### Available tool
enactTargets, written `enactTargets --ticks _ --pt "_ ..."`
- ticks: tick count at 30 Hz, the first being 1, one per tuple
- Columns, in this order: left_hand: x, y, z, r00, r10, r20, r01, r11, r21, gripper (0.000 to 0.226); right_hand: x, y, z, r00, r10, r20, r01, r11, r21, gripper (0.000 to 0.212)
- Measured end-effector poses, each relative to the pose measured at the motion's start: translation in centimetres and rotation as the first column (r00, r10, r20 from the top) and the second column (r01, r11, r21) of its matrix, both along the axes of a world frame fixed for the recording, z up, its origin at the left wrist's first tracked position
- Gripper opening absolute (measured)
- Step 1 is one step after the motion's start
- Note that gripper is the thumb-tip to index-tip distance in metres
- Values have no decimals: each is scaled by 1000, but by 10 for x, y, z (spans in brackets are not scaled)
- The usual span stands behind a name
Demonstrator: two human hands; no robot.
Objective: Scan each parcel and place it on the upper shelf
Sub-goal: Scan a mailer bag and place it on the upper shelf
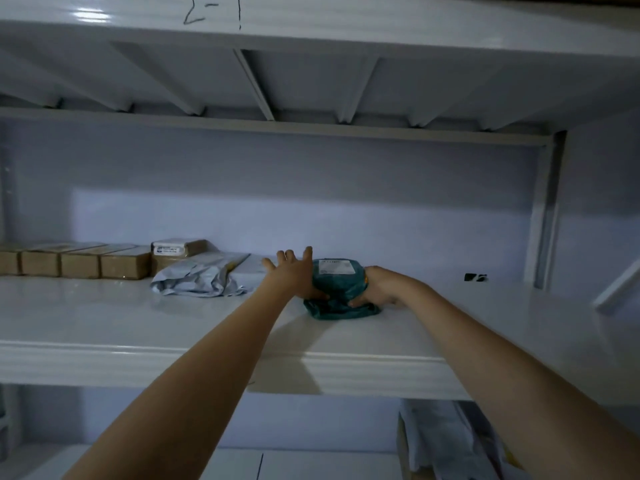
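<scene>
Both hands are at the teal parcel (337,289), which lies on the white shelf (104,317) in front of me, its label turned up. Left hand (294,275) stands at the left side of the parcel with fingers straight and spread, pointing to the back wall; the palm edge touches the bag, and the thumb seems to be under its lower left corner. It does not grip, it only steadies. Right hand (379,287) holds the right end, fingers curled round the soft plastic and thumb at the lower edge.

I judge that I am setting the parcel down beside the grey bag (204,277), so the row goes on to the right from the brown boxes (83,261). With two hands the soft bag keeps flat and the label stays readable.
</scene>
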State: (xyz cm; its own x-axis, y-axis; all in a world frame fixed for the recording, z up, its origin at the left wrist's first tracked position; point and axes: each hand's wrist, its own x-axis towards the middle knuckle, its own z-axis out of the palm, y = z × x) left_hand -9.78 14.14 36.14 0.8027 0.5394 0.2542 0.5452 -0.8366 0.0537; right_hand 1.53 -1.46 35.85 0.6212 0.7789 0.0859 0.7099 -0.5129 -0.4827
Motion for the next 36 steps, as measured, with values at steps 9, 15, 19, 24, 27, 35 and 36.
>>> enactTargets --ticks 9,15,19,24,27,35,36 --pt "27 28 -1 983 166 -83 -170 985 -40 99 37 52 9 983 38 179 2 976 -218 72" --pt "36 34 -2 980 150 -134 -152 988 -7 75 48 57 11 966 -10 258 72 970 -232 49" --pt "34 28 -5 981 162 -110 -161 987 15 69 40 54 10 960 -72 271 131 970 -206 51" --pt "26 16 -9 986 161 -54 -161 987 -8 62 13 52 5 934 -224 278 259 961 -98 71" --pt "17 7 -6 988 136 -68 -139 990 -31 70 -3 49 1 920 -262 290 299 950 -90 72" --pt "-23 -46 -6 989 -56 134 76 986 -146 64 -35 -14 -2 940 -269 212 263 963 54 101" --pt "-28 -56 -8 986 -79 145 102 982 -161 62 -40 -28 -2 939 -269 213 259 963 78 98"
